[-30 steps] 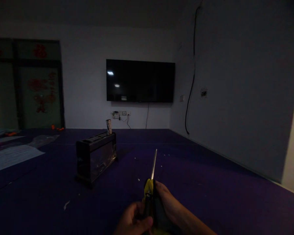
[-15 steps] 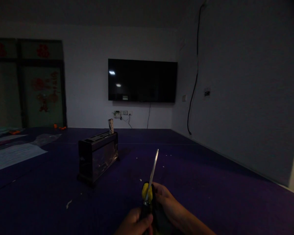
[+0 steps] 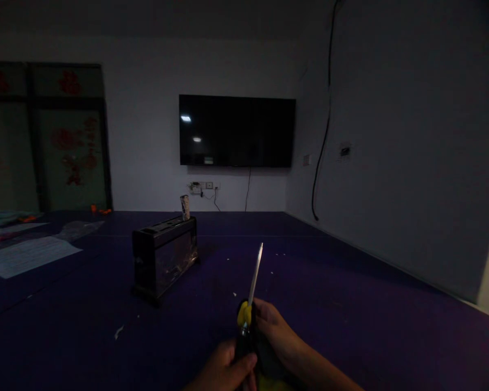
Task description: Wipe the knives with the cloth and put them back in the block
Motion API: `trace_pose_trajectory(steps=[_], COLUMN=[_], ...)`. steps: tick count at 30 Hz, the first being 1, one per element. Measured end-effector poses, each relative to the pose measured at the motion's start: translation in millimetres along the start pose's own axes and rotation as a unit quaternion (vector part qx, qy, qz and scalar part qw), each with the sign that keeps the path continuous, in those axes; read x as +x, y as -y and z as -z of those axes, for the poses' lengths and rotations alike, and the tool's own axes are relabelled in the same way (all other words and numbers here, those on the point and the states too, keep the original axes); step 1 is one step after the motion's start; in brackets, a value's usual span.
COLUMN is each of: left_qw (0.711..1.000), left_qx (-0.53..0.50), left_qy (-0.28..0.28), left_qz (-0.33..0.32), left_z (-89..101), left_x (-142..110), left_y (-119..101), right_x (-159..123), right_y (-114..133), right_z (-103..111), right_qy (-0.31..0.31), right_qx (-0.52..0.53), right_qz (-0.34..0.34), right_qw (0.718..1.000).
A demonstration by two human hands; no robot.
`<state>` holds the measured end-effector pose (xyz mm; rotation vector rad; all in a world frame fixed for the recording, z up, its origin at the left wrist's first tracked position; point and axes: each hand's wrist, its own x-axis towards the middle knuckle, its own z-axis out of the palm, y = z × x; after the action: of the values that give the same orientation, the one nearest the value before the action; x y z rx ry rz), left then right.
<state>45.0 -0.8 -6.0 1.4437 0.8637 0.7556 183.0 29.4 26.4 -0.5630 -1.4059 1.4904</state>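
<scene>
The room is dim. A knife (image 3: 255, 271) with a thin bright blade points up and away from me at the bottom centre. My left hand (image 3: 224, 372) is closed round its dark handle. My right hand (image 3: 275, 331) is wrapped around a yellow and dark cloth (image 3: 245, 315) at the base of the blade. Ahead on the left stands a dark knife block (image 3: 165, 256) on the purple tabletop (image 3: 330, 293), with one pale handle (image 3: 185, 207) sticking up from its far end. Both hands are well short of the block.
A black TV (image 3: 236, 130) hangs on the far wall, with sockets and cables below it. White paper sheets (image 3: 28, 254) and clear plastic lie at the table's left. A wall with a hanging cable runs along the right. Small white scraps dot the tabletop.
The knife and both hands have stayed at the bottom centre; the blade tilted slightly right half a second ago and now stands a bit higher. The view has shifted slightly.
</scene>
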Motion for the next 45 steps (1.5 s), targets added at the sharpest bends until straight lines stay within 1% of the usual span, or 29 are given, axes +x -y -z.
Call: trace_pose_trajectory(steps=[6, 10, 14, 17, 23, 29, 33, 36, 39, 42, 45], left_qw=[1.000, 0.999, 0.998, 0.998, 1.000, 0.999, 1.000, 1.000, 1.000, 1.000, 1.000], left_qx=[-0.017, -0.030, -0.047, -0.050, -0.026, -0.031, -0.016, -0.005, 0.005, 0.019, 0.019], left_qy=[0.003, -0.014, -0.029, -0.025, -0.002, -0.014, -0.004, 0.002, 0.010, 0.010, 0.002], left_qz=[0.011, 0.014, 0.031, 0.035, 0.010, 0.013, -0.009, -0.009, -0.006, -0.001, 0.002], left_z=[1.9, 1.1, -0.7, -0.6, 0.8, -0.8, -0.2, 1.2, 2.2, 1.4, -0.7], left_x=[-4, -5, -5, -6, -3, -3, -3, -2, -1, -3, -5], left_y=[1, -1, -3, -3, 1, 2, 4, 7, 8, 5, 1], right_x=[-1, -1, -1, -1, -1, 2, 2, 0, -2, -3, -3], right_y=[1, 8, 12, 10, 3, -7, -8, -2, 6, 12, 12], right_z=[0, -1, -3, -2, 3, 10, 10, 6, 1, -2, -3], right_qy=[0.001, 0.020, 0.035, 0.017, -0.004, -0.022, -0.033, -0.024, 0.002, 0.025, 0.024], right_qx=[0.034, 0.030, 0.027, 0.018, 0.011, 0.037, 0.054, 0.061, 0.065, 0.072, 0.067], right_qz=[-0.020, -0.027, -0.026, -0.033, -0.040, -0.042, -0.036, -0.033, -0.025, -0.023, -0.027], right_qw=[0.999, 0.999, 0.999, 0.999, 0.999, 0.998, 0.997, 0.997, 0.998, 0.997, 0.997])
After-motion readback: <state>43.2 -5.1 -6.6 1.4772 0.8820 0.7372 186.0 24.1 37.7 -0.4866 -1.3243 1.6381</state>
